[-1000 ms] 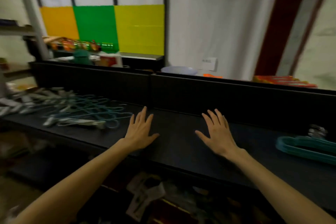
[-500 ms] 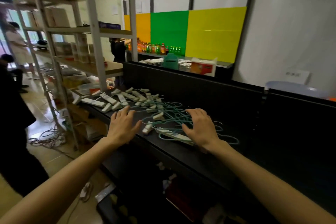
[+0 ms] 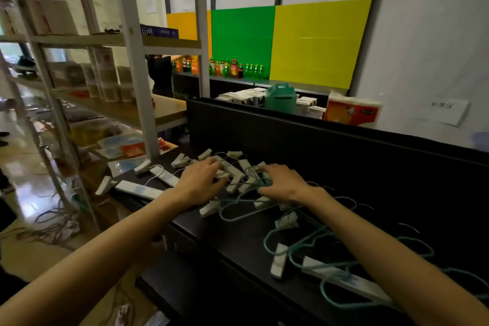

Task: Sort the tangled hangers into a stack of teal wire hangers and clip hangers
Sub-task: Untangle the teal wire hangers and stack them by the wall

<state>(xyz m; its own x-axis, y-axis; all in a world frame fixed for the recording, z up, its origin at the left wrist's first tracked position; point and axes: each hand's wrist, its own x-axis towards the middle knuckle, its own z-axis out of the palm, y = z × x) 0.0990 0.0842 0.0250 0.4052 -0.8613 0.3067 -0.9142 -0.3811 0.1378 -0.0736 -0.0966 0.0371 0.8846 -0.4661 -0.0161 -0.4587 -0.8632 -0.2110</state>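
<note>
Two bare forearms reach in from the near edge over a black counter [image 3: 238, 241], which serves as the landmark for all that follows. Nearest on the counter, under the right forearm, lie teal wire hangers [image 3: 304, 243] looped through one another, with white clip hangers [image 3: 341, 279] caught among them, one long white bar lying across the teal loops. Farther along the counter the tangle runs on to where both hands rest on it. The right hand [image 3: 284, 183] lies palm down with its fingers loosely spread and curled over the teal wire and white clips; whether it actually grips any of them cannot be told. The left hand [image 3: 201, 182], just beside it, is also palm down, fingers slightly spread, their tips touching a white clip bar; no clear pinch shows. Beyond the hands more white clips are scattered toward the counter's far left end, and two white bars lie near its left edge. Behind the counter rises a black back panel [image 3: 291, 137]. Past that panel stand a teal box [image 3: 280, 99], small white cartons and an orange and white pack [image 3: 352, 111]. Left of the counter stands a white shelf rack [image 3: 132, 61], and farthest back are drink bottles [image 3: 230, 69] before orange, green and yellow panels [image 3: 317, 42].
</note>
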